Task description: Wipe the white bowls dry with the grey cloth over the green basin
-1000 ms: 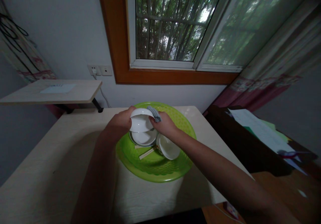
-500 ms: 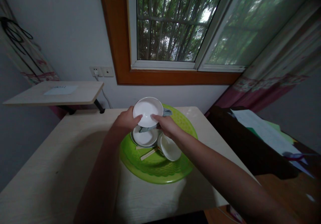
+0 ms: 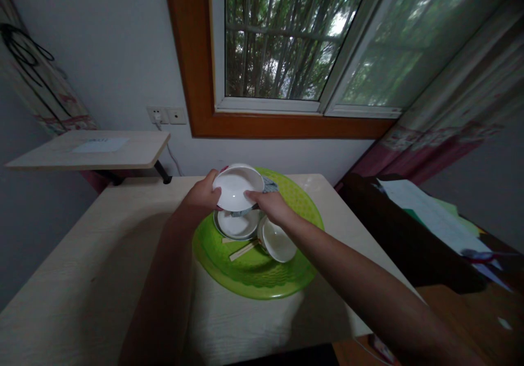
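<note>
A white bowl (image 3: 238, 188) is tilted toward me above the green tray. My left hand (image 3: 200, 195) grips its left side, thumb over the rim. On the bowl's right, my right hand (image 3: 268, 201) has its thumb inside the rim; its other fingers are hidden behind. A grey cloth (image 3: 270, 184) shows beside my right hand and below the bowl, pressed against its outside. Beneath, another white bowl (image 3: 239, 226) sits on the green tray (image 3: 257, 287). A third white bowl (image 3: 279, 241) lies tipped on its side to the right. Pale chopsticks (image 3: 244, 250) lie between them.
The tray stands on a pale wooden table (image 3: 135, 278). A raised shelf (image 3: 102, 161) with a paper label (image 3: 101, 145) is at the left. Behind is a window (image 3: 286, 43) above the wall. Papers (image 3: 426, 213) lie on dark furniture at the right.
The held bowl has shifted slightly left and down, and tilted differently. My left thumb has moved from inside the bowl to its left rim. Bowls and chopsticks on the tray stay put.
</note>
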Tool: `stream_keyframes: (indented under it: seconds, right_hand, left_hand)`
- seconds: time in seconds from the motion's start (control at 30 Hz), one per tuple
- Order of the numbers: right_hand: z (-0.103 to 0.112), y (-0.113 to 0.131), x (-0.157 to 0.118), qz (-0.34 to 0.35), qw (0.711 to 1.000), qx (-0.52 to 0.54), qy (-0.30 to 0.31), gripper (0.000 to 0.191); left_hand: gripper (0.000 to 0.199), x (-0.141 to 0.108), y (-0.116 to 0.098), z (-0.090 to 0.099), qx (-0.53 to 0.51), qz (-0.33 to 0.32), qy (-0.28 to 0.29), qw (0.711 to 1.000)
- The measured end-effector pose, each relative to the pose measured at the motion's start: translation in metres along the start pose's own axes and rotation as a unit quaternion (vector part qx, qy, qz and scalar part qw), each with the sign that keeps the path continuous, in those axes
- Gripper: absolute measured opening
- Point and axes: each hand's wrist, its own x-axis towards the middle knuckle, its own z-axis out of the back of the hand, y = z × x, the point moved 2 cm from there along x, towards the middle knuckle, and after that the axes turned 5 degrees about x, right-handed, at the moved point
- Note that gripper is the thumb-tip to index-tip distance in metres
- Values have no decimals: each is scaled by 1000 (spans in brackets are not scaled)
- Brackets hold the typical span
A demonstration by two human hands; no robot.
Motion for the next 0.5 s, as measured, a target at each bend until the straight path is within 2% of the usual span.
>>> stream_keyframes:
  seconds: [0.07,0.17,0.3,0.43,0.5]
  right_hand:
    - [3,4,0,51,997,-65,0,27]
    - [6,11,-3,106,982,-159,-3,19]
    - [8,14,-6,121,966,-227,-2,11]
    - [11,13,-3,143,949,-281,-1,12]
    - [13,12,1,141,951,-276,-3,14]
  left_hand:
    - [43,-3,-6,4,57,-19,-4,998]
    - [39,-6,-12,8,131,-22,0,991]
    - [39,-8,-10,5,190,-22,11,981]
    - [40,-6,-9,-2,233,-25,10,972]
    - [40,-5,-13,-3,243,-36,2,969]
